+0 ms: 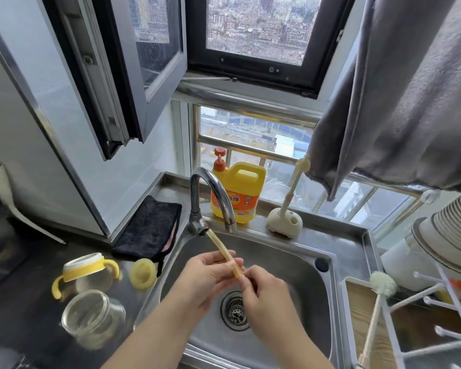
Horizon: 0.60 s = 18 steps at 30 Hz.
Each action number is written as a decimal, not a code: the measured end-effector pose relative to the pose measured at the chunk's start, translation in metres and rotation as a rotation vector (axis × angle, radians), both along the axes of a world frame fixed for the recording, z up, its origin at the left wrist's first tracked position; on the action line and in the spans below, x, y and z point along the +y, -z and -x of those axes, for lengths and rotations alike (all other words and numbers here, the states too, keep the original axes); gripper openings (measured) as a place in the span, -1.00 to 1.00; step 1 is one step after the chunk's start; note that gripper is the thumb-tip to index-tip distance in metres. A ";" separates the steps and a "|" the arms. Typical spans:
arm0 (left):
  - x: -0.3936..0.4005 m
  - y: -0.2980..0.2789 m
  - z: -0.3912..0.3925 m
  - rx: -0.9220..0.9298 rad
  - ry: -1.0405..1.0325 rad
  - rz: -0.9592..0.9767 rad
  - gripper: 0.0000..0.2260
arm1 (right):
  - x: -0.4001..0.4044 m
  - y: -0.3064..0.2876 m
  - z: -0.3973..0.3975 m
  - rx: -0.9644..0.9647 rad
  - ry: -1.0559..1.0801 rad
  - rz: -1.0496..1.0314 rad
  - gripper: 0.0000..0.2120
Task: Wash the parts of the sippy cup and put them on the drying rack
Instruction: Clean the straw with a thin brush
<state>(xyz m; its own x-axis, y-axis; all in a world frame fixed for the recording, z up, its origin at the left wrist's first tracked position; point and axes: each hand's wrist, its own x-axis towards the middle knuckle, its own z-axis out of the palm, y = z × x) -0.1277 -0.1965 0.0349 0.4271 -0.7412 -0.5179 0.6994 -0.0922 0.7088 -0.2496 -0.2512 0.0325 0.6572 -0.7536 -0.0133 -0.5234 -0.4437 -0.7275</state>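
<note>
Over sink, both hands' fingers half-hide straw.

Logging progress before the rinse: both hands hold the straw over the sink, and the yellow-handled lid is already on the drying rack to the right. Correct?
Not quite. The head view shows the yellow-handled lid on the counter left of the sink, not on the drying rack. The left hand and right hand do hold the straw over the sink.

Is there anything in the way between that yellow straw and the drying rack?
Nothing visible blocks it. Both the left hand and the right hand hold the straw over the sink. The drying rack stands to the right, past the sink's rim. A bottle brush leans at the rack's near edge.
</note>
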 end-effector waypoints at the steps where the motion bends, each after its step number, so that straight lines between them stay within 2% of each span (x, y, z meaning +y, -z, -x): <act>1: -0.001 -0.001 0.000 0.000 -0.005 0.000 -0.86 | 0.001 0.000 0.000 -0.002 -0.005 -0.020 -0.84; 5: -0.004 -0.003 -0.020 0.046 -0.146 0.012 -0.85 | 0.000 -0.002 0.012 -0.010 -0.014 -0.143 -0.82; 10: -0.004 -0.008 0.000 -0.003 0.035 0.002 -0.85 | -0.005 -0.006 0.005 -0.050 0.030 -0.133 -0.80; 15: -0.004 -0.011 -0.022 0.040 -0.123 0.016 -0.85 | -0.006 -0.006 0.012 -0.065 -0.002 -0.176 -0.83; 18: -0.004 -0.011 -0.009 0.009 -0.027 0.029 -0.87 | -0.006 -0.006 0.006 -0.093 0.050 -0.193 -0.83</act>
<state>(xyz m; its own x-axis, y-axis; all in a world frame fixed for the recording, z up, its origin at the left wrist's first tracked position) -0.1188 -0.2006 0.0458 0.4423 -0.7442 -0.5005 0.7078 -0.0530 0.7044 -0.2560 -0.2575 0.0381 0.6242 -0.7747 -0.1013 -0.4676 -0.2665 -0.8428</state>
